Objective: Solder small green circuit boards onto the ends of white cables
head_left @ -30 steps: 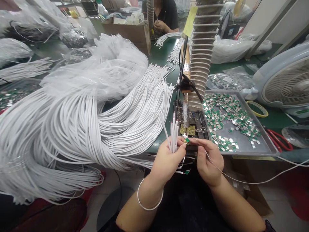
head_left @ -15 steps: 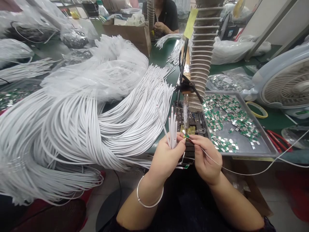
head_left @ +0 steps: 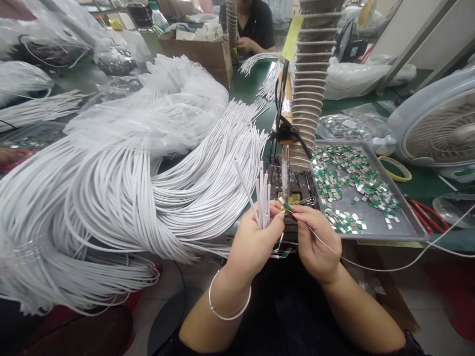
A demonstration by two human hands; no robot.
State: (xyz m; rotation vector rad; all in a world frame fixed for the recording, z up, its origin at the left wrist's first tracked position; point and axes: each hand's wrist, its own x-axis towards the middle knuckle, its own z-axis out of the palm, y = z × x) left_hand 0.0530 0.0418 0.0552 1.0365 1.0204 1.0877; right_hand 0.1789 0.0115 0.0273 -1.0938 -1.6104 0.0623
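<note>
Under the wood-handled metal iron (head_left: 285,170), left fingers (head_left: 277,222) pinched a flat green board (head_left: 287,207), maybe steadying it; right fingers (head_left: 303,210) pinched thin white wire (head_left: 386,270).

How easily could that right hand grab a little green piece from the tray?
Probably yes: the green pieces lie in an open tray close beside the right hand, though it holds a thin wire.

A few white cables (head_left: 264,198) stick up in a bunch with reddish tips, one leaning left. Just right of them, a tiny green circuit board (head_left: 287,207) is at the soldering iron's (head_left: 285,170) down-pointing tip. Thin, pale solder wire (head_left: 386,270) curves away right.
</note>
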